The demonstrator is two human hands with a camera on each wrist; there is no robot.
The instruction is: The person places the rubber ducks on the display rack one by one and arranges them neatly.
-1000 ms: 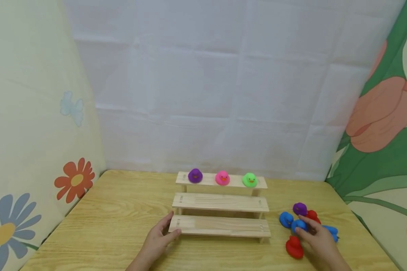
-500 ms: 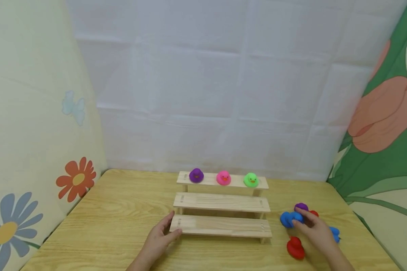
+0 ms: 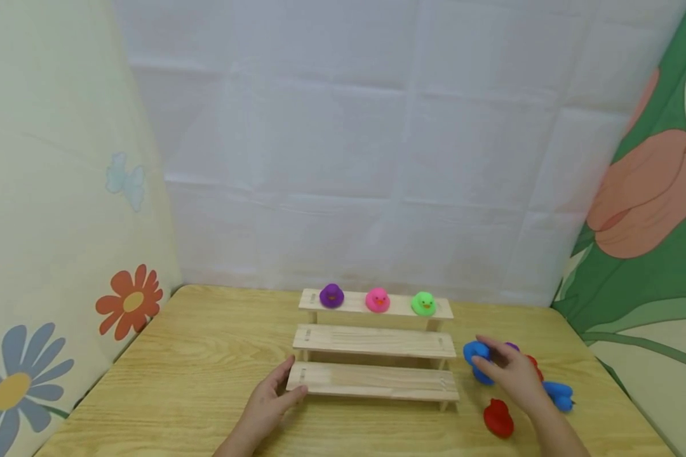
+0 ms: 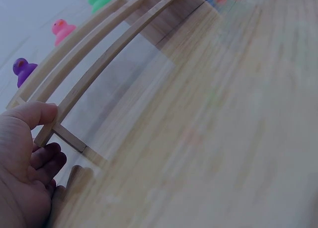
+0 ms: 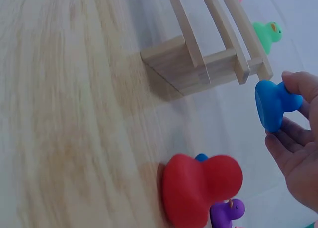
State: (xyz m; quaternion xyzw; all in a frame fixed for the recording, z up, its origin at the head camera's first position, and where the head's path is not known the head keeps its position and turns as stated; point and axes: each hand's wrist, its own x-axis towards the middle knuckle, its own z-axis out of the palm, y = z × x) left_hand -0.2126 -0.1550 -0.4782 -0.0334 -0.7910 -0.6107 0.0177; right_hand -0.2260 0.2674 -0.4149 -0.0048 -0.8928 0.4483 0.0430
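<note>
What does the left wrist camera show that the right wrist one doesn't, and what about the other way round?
Only the left wrist view: the left hand holding one end of the wooden shelf, and the top-step purple duck.

Only the right wrist view: the right hand gripping a blue duck, and another purple duck down on the tabletop.

Both: the shelf, its pink duck and green duck, the tabletop, and something red: a near red duck in the right wrist view, just a blur at the left one's top edge.

Ducks (image 3: 378, 300) atop rack (image 3: 374, 341), more ducks (image 3: 498, 419) right
</note>
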